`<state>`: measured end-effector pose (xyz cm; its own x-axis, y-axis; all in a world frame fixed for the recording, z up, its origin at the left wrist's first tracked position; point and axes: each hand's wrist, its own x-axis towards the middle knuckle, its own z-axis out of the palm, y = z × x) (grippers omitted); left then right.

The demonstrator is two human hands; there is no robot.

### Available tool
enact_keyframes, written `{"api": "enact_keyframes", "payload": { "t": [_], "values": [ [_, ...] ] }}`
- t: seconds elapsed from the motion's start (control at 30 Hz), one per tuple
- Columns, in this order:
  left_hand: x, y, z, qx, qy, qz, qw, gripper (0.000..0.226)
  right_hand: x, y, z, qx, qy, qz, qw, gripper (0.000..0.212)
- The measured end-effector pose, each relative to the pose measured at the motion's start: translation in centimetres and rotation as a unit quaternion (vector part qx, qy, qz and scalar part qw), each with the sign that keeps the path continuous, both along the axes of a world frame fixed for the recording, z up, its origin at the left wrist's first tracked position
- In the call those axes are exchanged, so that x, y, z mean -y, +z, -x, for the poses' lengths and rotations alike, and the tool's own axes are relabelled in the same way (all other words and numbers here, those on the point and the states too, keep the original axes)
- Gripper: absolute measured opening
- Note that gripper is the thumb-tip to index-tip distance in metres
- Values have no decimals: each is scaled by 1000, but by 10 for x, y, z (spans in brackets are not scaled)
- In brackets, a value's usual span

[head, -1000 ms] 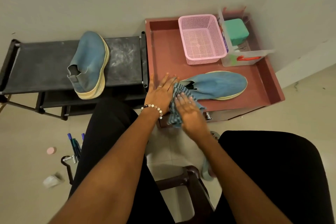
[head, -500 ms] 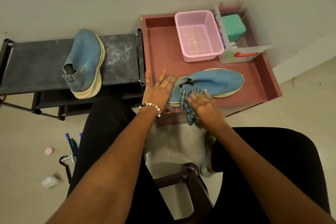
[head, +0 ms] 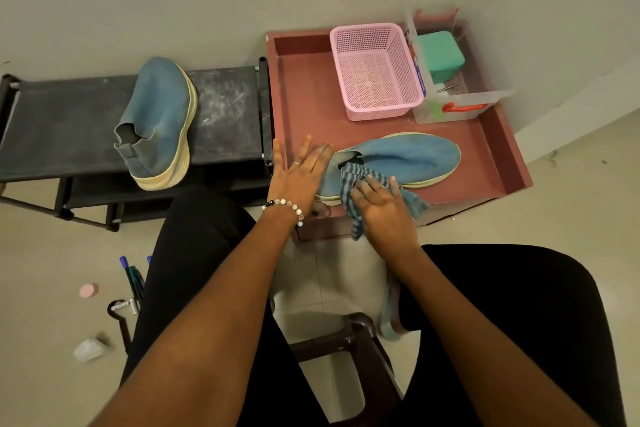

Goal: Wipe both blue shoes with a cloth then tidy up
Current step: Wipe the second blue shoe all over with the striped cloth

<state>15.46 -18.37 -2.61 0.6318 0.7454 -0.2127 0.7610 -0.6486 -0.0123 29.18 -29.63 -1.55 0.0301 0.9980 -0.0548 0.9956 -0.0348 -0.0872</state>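
Observation:
One blue shoe (head: 408, 158) with a pale sole lies on its side in the red-brown tray (head: 509, 163), toe pointing right. My left hand (head: 298, 173) rests flat against its heel, fingers spread. My right hand (head: 381, 203) presses a blue striped cloth (head: 353, 180) onto the shoe's near side by the opening. The cloth's ends hang over the tray's front edge. The second blue shoe (head: 157, 121) lies on the black shoe rack (head: 65, 125) to the left, heel toward me.
A pink mesh basket (head: 375, 71) and a clear box (head: 453, 107) with a green block (head: 440, 55) stand at the tray's back. Pens (head: 131, 282), a pink disc (head: 89, 290) and a scrap lie on the floor at left. A dark stool (head: 349, 336) is between my knees.
My right hand has slid the cloth from the heel end rightward along the shoe's near side. The left hand stays against the heel. The other shoe has not moved.

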Motion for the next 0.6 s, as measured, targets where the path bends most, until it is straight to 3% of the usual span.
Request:
{"api": "enact_keyframes", "payload": {
  "t": [0.1,0.17,0.23,0.3,0.37,0.43,0.6],
  "values": [
    [-2,-3,-1,15,8,-25,1000,76,-25,3,61,-107,-139,51,983,56],
    [-2,-2,0,20,4,-29,999,67,-26,2,71,-161,-137,37,977,62],
    [-2,-2,1,22,6,-26,999,78,-13,1,44,-162,-40,13,986,69],
    [-2,-2,1,14,7,-3,1000,108,1,-6,3,-87,11,23,996,73],
    [-3,-2,1,0,-5,4,1000,128,0,-4,-23,-5,-62,44,997,65],
    [-2,-3,1,-4,-6,-2,1000,129,-8,1,-18,21,-126,74,989,54],
    [-2,-3,0,18,9,-24,999,69,-30,10,70,-141,-145,61,977,58]
  ]
}}
